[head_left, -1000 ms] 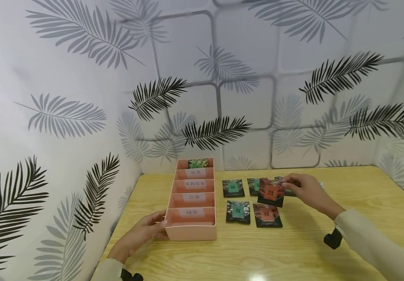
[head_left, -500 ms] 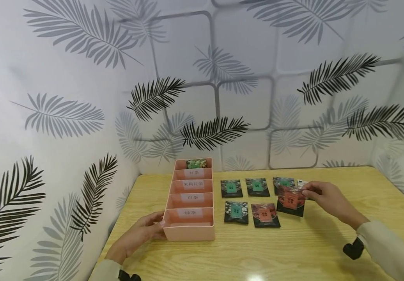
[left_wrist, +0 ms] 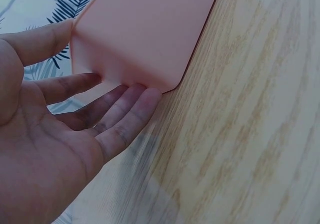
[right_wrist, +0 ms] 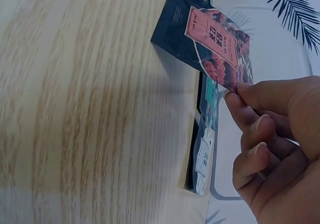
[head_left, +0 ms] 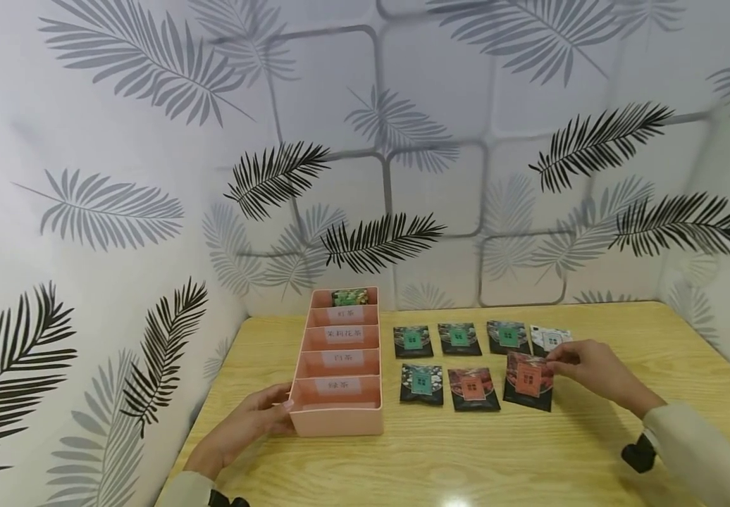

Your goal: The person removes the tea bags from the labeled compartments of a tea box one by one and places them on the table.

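My right hand (head_left: 593, 370) pinches the upper right corner of a black-and-red tea packet (head_left: 528, 380) between thumb and fingertips. In the right wrist view the tea packet (right_wrist: 212, 38) tilts, its far end low near the wood. My left hand (head_left: 247, 426) touches the front left corner of a pink divided box (head_left: 336, 422). The left wrist view has its extended fingers (left_wrist: 127, 129) against the box wall (left_wrist: 145, 28). Labels mark the dividers, and a green-yellow packet (head_left: 349, 297) lies in the rearmost compartment.
Beside the held packet lies another red tea packet (head_left: 474, 389), then a green-labelled one (head_left: 421, 384). Behind them is a row of green-labelled packets (head_left: 459, 339) ending in a white-topped packet (head_left: 549, 338). A leaf-patterned backdrop (head_left: 428, 267) stands behind the wooden table (head_left: 454, 458).
My right hand has carried the red tea packet rightward, then lowered it toward the table at the right end of the front row. My left hand stays at the box corner.
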### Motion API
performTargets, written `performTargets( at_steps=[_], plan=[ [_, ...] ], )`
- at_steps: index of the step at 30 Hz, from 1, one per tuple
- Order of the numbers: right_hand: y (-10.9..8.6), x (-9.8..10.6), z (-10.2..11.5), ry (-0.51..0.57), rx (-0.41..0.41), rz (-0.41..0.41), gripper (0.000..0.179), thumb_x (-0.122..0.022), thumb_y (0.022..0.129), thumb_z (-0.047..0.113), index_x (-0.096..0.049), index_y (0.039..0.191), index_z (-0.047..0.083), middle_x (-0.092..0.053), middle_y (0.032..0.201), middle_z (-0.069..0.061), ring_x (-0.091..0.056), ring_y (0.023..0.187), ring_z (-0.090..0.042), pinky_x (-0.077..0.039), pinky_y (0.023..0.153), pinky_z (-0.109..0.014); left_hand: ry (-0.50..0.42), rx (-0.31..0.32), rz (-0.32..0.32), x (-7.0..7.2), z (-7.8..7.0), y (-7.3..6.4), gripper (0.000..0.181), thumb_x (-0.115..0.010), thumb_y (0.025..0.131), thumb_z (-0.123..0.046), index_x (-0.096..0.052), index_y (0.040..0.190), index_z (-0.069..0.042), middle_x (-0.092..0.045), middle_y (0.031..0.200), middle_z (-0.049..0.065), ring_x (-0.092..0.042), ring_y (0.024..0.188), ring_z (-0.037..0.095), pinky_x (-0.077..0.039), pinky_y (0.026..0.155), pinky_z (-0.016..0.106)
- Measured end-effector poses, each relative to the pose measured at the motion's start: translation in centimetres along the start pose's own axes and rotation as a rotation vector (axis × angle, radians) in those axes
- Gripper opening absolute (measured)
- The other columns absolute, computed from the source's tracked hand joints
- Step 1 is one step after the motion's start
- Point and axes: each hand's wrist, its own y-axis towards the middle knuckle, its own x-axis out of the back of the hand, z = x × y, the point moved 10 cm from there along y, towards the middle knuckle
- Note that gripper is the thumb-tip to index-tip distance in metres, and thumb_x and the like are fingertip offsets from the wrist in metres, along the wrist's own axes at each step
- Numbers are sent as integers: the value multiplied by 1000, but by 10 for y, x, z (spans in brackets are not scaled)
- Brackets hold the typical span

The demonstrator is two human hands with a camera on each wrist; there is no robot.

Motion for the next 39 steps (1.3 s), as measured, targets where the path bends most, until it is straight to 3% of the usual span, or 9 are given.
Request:
performTargets(
  at_steps=[9, 26, 39],
  plan=[
    [4, -9, -1, -103, 53, -14, 6, -75, 96, 16, -77, 92, 11, -72, 83, 8, -64, 74, -11, -52, 65, -34, -20, 8, 6, -2, 3, 0, 60, -50, 111, -23, -27, 160, 3, -41, 152, 27, -63, 120, 33, -53, 102, 47],
    [12, -14, -2, -127, 77, -37, 6, -74, 95, 11, -78, 93, 15, -73, 86, 7, -69, 80, -18, -59, 72, -46, -29, 33, 6, 0, 4, -1, 61, -49, 111, -25, -26, 161, 1, -38, 155, 27, -63, 121, 35, -51, 105, 49],
    [16, -22, -11, -108, 35, -19, 8, -73, 95, 9, -79, 97, 13, -74, 91, 2, -69, 83, -20, -55, 67, -35, -17, 20, 16, 0, 0, -1, 63, -51, 111, -28, -26, 162, -2, -40, 155, 25, -62, 121, 36, -52, 104, 49]
  ],
)
